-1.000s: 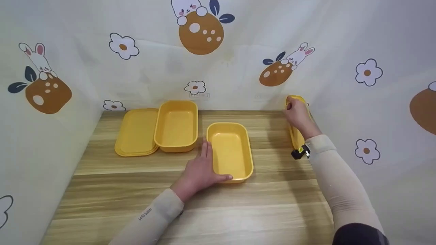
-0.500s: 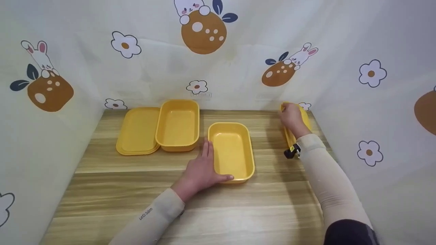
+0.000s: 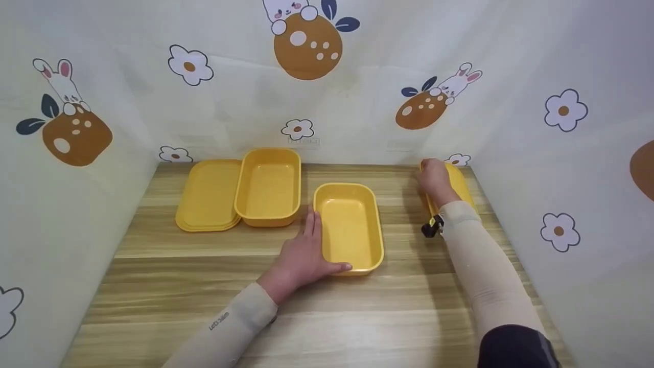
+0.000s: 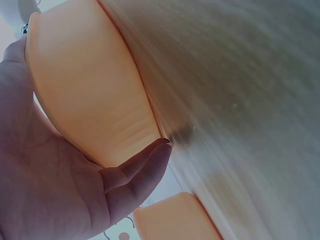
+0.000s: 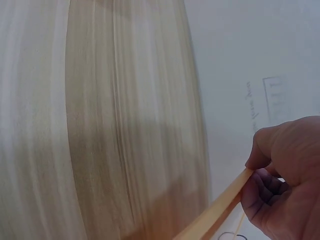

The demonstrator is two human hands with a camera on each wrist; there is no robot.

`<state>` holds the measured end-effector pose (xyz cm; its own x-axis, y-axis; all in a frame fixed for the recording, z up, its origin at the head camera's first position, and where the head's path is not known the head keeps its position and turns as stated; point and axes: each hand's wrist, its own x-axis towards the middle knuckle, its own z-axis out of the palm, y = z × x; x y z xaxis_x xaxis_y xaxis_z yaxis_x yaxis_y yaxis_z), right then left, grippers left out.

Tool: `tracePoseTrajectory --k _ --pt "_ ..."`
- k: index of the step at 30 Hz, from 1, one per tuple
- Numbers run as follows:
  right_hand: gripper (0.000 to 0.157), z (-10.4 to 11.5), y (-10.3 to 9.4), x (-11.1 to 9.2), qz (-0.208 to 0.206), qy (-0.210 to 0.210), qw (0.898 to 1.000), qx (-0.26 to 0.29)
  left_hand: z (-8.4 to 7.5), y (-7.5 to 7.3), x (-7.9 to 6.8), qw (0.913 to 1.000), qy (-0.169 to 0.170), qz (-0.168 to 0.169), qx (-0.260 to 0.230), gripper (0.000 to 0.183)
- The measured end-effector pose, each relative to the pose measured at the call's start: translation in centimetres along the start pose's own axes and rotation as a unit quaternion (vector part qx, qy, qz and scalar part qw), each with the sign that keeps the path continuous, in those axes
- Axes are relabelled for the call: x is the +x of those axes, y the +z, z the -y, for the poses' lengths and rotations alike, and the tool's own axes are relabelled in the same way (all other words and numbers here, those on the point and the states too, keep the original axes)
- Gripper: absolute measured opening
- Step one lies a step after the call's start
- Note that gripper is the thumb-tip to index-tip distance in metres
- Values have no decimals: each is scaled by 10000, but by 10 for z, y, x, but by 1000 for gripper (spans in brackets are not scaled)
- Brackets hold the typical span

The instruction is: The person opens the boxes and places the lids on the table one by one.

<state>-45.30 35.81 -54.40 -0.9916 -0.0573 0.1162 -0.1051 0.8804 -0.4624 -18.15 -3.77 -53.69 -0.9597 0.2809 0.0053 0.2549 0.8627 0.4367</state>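
Note:
A yellow rectangular food container (image 3: pixel 350 230) stands upright on the table with its inside bare. My left hand (image 3: pixel 301 258) rests against it, fingers straight along its left wall and thumb laid across the near rim. In the left wrist view those fingers (image 4: pixel 142 175) touch the outside of the wall. At the far right my right hand (image 3: pixel 437 181) pinches the edge of a yellow lid (image 3: pixel 462 186), which is tilted and partly hidden by the hand and sleeve. Thumb and curled fingers grip the lid's rim (image 5: pixel 220 205) in the right wrist view.
A second yellow container (image 3: pixel 268 194) stands at the back left. Its left side touches or overlaps another yellow lid (image 3: pixel 209 197) lying on the wooden table (image 3: pixel 204 278). Printed cloth walls (image 3: pixel 357 102) enclose the table at the back and sides.
My right hand has moved slightly left and nearer, bringing the lid away from the right cloth wall and tilting it so more of its face shows. The left hand stays on the container.

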Motion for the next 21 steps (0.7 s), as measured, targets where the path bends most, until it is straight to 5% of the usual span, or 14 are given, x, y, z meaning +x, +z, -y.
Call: tracePoseTrajectory --k 8,21 --pt "12 47 -18 -35 158 225 9996 22 0 1 1 10000 -28 -6 30 154" --pt "18 37 1 -30 54 309 9992 -256 1 2 1 10000 -58 43 1 154"
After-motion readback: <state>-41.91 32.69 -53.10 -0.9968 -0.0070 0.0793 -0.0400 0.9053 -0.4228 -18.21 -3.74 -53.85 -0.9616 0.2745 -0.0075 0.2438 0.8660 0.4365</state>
